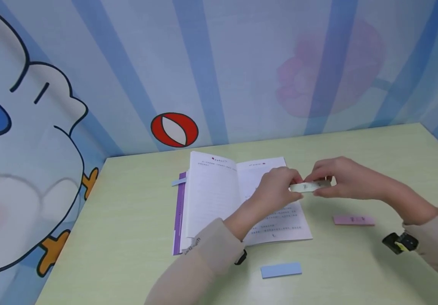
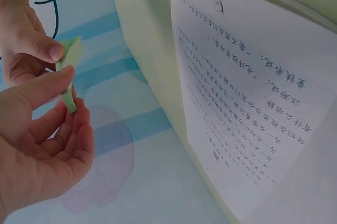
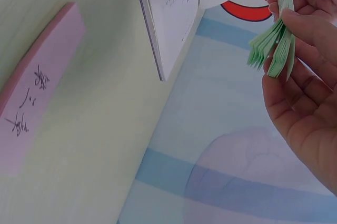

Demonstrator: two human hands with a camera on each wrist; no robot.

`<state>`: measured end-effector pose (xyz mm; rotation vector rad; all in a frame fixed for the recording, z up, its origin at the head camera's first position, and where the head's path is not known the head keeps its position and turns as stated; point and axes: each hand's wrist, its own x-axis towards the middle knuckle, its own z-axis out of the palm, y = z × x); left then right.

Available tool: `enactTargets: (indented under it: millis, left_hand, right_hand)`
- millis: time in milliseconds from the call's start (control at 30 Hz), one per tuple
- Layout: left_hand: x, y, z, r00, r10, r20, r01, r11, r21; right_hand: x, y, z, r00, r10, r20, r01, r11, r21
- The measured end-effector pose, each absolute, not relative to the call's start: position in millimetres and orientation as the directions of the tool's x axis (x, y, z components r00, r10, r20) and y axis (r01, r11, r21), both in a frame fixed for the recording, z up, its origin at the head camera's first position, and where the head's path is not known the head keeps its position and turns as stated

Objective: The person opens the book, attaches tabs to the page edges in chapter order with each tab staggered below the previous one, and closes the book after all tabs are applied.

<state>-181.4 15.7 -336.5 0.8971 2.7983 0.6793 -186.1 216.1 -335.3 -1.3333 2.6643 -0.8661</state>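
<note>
A pale green pad of sticky notes [image 1: 305,187] is held in the air between both hands, near the right edge of an open book [image 1: 215,203]. My left hand [image 1: 274,188] pinches one end between thumb and fingers. At the other end, my right hand [image 1: 352,178] also pinches it. Some handwriting shows on the pad's face in the head view. In the right wrist view the green notes [image 3: 266,44] are fanned apart into several bunches at the right hand's end. The left forearm partly covers the book's lower pages.
On the table [image 1: 135,237], a pink sticky-note pad [image 1: 342,220] with handwriting lies right of the book, below the right hand. A blue pad [image 1: 281,270] lies nearer the front. A blue tab [image 1: 179,181] sticks out of the book's left side. A patterned wall [image 1: 241,84] stands behind.
</note>
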Motion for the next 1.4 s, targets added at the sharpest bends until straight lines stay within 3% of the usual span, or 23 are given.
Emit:
enactTargets:
  millis: [267, 567, 833, 1400]
  left_hand:
    - [-164.9, -2.9, -341.0, -0.818, 0.574, 0.025, 0.505, 0.699, 0.506]
    - [-141.7, -24.0, -349.1, -0.801, 0.597, 0.046, 0.519, 0.656, 0.548]
    - [-117.9, -41.4, -355.7, -0.785, 0.612, 0.099, 0.574, 0.658, 0.487]
    - [-89.1, -63.4, -373.5, -0.784, 0.597, 0.17, 0.6, 0.661, 0.451]
  right_hand:
    - [-172.6, 201.7, -335.8, -0.659, -0.737, 0.15, -0.676, 0.492, -0.549]
    - [-149.7, 187.8, -346.9, -0.654, -0.733, 0.188, -0.683, 0.464, -0.565]
    - [-125.2, 171.6, -363.1, -0.628, -0.724, 0.285, -0.718, 0.398, -0.571]
    - [-97.0, 148.4, -379.6, -0.603, -0.689, 0.401, -0.783, 0.418, -0.461]
